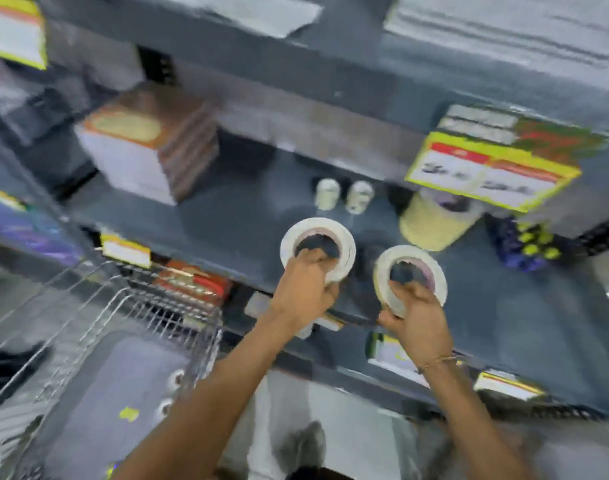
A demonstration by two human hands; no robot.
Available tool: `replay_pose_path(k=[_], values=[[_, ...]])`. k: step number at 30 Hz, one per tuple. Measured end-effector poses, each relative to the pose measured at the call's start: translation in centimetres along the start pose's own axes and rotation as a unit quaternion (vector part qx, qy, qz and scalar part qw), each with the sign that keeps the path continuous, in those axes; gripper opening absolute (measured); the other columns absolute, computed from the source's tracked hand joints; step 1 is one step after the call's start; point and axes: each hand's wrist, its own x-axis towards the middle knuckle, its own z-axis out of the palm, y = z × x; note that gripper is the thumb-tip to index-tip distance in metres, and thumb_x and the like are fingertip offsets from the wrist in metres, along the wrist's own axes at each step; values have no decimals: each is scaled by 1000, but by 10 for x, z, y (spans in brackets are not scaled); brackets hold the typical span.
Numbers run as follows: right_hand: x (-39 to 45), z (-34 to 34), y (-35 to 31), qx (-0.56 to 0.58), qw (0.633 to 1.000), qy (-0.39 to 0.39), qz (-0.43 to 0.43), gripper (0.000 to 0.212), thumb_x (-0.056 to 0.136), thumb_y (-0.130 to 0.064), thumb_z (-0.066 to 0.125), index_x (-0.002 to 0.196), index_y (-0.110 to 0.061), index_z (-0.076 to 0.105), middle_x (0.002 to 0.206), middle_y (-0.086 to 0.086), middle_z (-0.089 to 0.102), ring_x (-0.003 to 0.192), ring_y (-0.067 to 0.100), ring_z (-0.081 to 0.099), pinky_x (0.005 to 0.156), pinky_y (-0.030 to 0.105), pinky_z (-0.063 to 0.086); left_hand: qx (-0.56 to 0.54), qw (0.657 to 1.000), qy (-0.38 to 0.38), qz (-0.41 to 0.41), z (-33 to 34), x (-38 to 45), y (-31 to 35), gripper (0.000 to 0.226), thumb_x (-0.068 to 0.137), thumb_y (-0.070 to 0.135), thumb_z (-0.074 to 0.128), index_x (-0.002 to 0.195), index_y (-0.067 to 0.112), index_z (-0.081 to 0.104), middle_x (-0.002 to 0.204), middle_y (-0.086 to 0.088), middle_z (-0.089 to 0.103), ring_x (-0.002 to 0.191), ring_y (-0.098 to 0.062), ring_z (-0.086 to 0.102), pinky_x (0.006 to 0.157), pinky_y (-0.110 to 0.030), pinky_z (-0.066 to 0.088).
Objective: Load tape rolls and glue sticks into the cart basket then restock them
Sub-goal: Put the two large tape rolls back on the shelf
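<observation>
Two white tape rolls sit mid-frame: the left hand point(304, 289) grips one tape roll point(318, 247), the right hand point(417, 315) the other tape roll point(411, 275). Two small rolls point(342, 195) stand above them on the shelf point(226, 223); the cart basket point(129, 327) lies lower left.

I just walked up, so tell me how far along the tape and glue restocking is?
Partly done: some tape rolls already sit on the shelf. In hand: the left hand and right hand each hold a tape roll over the shelf. Left: a few small items, blurred, still lie in the cart basket.
</observation>
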Motion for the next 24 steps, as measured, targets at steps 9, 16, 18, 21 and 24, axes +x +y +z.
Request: replay_pose_path(k=[9, 16, 18, 21, 24], values=[[-11, -30, 107, -6, 992, 1, 123, 43, 72, -14, 70, 114, -8, 65, 117, 20, 62, 97, 37, 62, 83, 36, 51, 37, 989, -123, 70, 82, 54, 89, 37, 84, 19, 55, 120, 11, 57, 131, -12, 56, 121, -32, 48, 104, -36, 40], [-11, -19, 123, -9, 986, -65, 155, 46, 79, -20, 63, 124, -11, 58, 133, 15, 55, 110, 37, 58, 94, 36, 49, 6, 984, -167, 59, 103, 68, 74, 55, 85, 35, 62, 136, 21, 45, 146, -2, 39, 135, -26, 32, 111, -34, 24], [-10, -20, 122, -11, 985, -66, 161, 48, 80, -21, 62, 127, -12, 56, 133, 13, 55, 110, 36, 58, 94, 34, 48, -9, 997, -63, 38, 92, 78, 50, 54, 85, 39, 60, 134, 20, 46, 144, -2, 43, 131, -27, 37, 109, -39, 28], [-3, -25, 113, 2, 987, -18, 160, 49, 78, -19, 65, 126, -13, 57, 131, 14, 56, 108, 35, 59, 89, 32, 49, 52, 997, 40, -27, 77, 88, 1, 62, 93, 38, 48, 144, 8, 31, 152, -14, 32, 142, -31, 26, 117, -47, 22], [13, -26, 85, 19, 994, -2, 104, 51, 75, -20, 67, 125, -13, 59, 129, 12, 57, 111, 33, 58, 91, 33, 50, 136, 985, -25, -105, 83, 82, -35, 72, 96, 48, 28, 149, 3, 9, 160, -14, 8, 148, -29, 4, 122, -46, 8]])
